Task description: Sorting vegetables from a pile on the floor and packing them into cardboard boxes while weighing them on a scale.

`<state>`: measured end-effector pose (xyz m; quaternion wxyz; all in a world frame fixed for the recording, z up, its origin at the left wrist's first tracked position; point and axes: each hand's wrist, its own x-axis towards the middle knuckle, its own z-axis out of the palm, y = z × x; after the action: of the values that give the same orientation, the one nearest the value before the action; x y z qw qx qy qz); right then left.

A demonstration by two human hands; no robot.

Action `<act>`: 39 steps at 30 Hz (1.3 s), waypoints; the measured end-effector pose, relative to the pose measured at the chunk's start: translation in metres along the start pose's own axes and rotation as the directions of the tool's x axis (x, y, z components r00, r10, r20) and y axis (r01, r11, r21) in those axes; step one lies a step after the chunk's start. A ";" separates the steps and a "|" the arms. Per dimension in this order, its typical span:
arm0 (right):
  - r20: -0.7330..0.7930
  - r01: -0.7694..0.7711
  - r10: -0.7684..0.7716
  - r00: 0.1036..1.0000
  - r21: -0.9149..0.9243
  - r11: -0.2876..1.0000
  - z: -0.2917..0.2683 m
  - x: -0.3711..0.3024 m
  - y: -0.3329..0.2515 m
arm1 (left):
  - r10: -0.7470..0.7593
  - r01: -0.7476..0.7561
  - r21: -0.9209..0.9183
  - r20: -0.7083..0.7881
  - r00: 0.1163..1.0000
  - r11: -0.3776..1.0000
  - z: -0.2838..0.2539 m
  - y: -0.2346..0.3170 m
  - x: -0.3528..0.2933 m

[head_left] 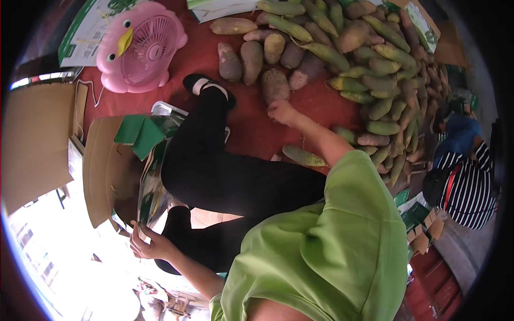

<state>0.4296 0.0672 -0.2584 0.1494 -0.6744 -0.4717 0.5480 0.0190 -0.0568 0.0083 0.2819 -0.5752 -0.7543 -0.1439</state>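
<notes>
The pink fan (142,51) looked like smooth, faintly glossy plastic. The open box (100,166) was brown cardboard — matt-faced. The large root (276,85) had a rough, dull skin, and the red floor covering (332,112) looked matt. The green shirt (332,241) and black trousers (241,182) were cloth — both matt.

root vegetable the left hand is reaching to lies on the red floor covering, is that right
Wrong hand: in the head view, the right hand is at that root vegetable, which does lie on the red floor covering. The left hand is by the cardboard box.
</notes>
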 end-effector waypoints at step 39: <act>-0.312 -0.366 0.267 0.912 -0.325 0.872 -0.114 -0.163 0.183 | 0.035 -0.034 0.031 -0.030 0.999 0.999 0.006 -0.008 -0.002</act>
<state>0.6234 -0.1207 -0.2518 -0.0155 -0.8241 -0.4268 0.3721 0.0100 -0.0578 0.0026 0.3046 -0.5816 -0.7419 -0.1365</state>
